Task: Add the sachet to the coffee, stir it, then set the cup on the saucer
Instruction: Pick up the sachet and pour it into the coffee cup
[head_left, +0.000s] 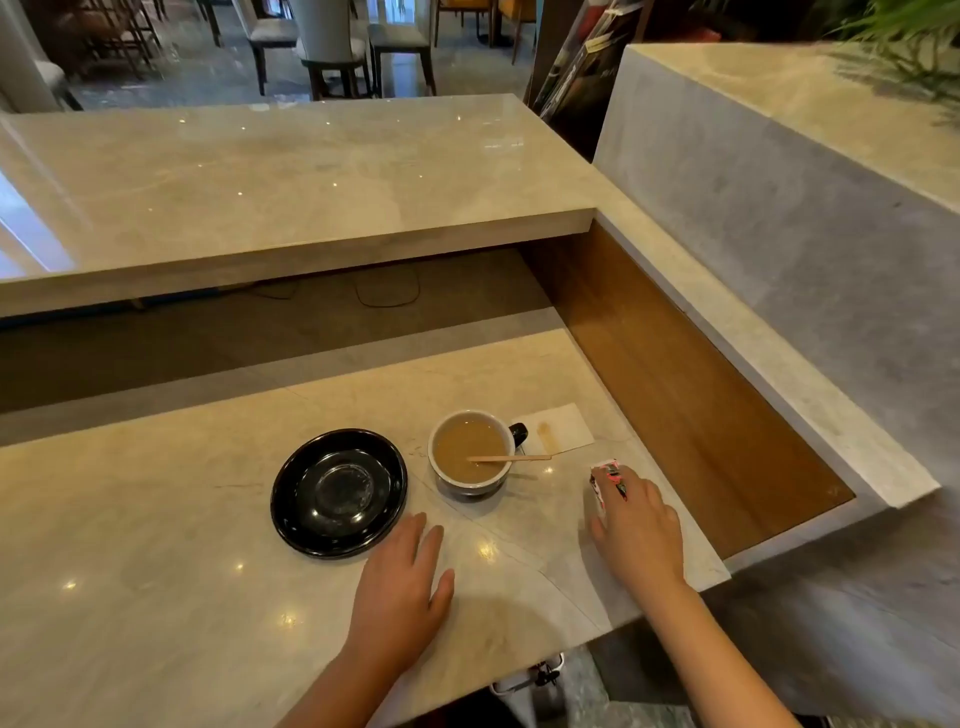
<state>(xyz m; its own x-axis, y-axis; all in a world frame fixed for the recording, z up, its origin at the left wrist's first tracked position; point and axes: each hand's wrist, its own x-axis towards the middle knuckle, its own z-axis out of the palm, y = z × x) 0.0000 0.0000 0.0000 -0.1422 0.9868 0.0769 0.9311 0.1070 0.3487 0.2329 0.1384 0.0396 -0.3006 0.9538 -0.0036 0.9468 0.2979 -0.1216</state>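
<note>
A white cup (470, 480) of milky coffee stands on the marble counter, its dark handle pointing right. A wooden stir stick (511, 458) rests across its rim with one end in the coffee. Just left of the cup lies a black saucer (291, 499) with nothing on it. My right hand (636, 525) lies on the counter to the cup's right, its fingers closed on a small pink and white sachet (605, 480). My left hand (402, 582) rests flat on the counter in front of the saucer, fingers apart, holding nothing.
A white paper napkin (563, 426) with a brown stain lies behind the cup. A raised marble shelf (291, 197) overhangs the back of the counter. A wooden side panel (675, 405) and a marble wall close off the right side.
</note>
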